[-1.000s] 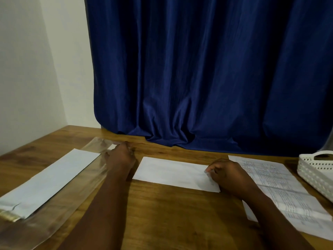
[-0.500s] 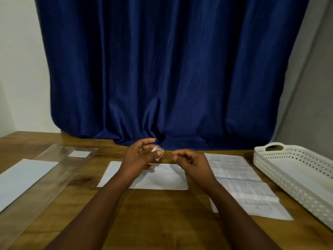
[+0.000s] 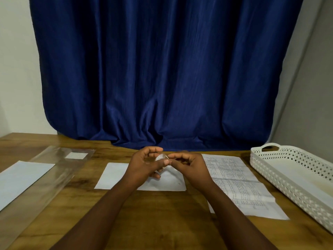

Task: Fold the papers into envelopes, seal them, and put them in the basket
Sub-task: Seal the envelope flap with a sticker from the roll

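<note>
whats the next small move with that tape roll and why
Probably peel a short strip free with the right hand: the left hand grips the tape roll, the right fingertips sit at its edge, and the folded envelope lies beneath, seemingly not yet taped.

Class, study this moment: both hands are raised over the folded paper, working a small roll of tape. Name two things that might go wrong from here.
1. The left hand holds the small tape roll while the right hand picks at it; the tape may tear unevenly or stick to itself.
2. Neither hand holds down the folded paper on the table, so it may spring open or shift before it is sealed.
</note>
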{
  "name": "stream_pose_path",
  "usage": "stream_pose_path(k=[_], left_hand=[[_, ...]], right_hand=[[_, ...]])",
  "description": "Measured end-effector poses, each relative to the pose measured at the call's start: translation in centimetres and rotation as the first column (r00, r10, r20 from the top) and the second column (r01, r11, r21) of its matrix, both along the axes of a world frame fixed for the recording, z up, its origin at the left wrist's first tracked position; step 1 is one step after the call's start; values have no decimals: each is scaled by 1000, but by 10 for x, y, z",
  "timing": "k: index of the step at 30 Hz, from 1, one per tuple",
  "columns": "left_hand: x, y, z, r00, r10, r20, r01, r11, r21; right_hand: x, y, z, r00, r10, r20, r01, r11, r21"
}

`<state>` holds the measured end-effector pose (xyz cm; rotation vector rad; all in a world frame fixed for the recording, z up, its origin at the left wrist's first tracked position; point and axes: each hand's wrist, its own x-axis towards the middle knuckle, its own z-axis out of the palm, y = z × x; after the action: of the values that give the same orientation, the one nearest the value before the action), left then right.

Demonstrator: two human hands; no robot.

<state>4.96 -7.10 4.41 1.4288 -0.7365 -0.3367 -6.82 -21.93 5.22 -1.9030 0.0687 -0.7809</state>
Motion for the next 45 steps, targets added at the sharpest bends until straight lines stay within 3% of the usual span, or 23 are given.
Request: stream_pose_path(k=[6, 13, 17, 24, 27, 31, 35, 38, 45], left_hand=[[0, 1, -1, 1000, -20, 13, 20, 1000, 20], [2, 6, -1, 986, -166, -26, 166, 986, 4], [2, 6, 0, 985, -171, -16, 171, 985, 24], [15, 10, -2, 999, -7, 39, 4, 997, 74], [33, 19, -3, 962, 160, 220, -188, 976, 109], [60, 44, -5, 798, 475, 370, -549, 827, 121], [87, 77, -11, 603, 589, 537, -788, 543, 289], [96, 94, -20, 571, 608, 551, -820, 391, 418], [98, 92, -25, 560, 483, 673, -825, 248, 508]], right_hand=[[1, 1, 1, 999, -32, -28, 31, 999, -18], [0, -7, 2, 994, -82, -73, 88, 993, 79], [-1, -8, 1, 994, -58, -88, 66, 993, 96], [-3, -9, 5, 995, -95, -35, 100, 977, 187], [-4, -10, 7, 994, -99, -37, 106, 962, 253], [-6, -10, 7, 993, -98, -61, 111, 953, 283], [-3, -9, 7, 994, -77, -84, 99, 950, 297], [-1, -9, 7, 993, -66, -94, 93, 946, 312], [0, -13, 4, 987, -65, -148, 106, 952, 286]])
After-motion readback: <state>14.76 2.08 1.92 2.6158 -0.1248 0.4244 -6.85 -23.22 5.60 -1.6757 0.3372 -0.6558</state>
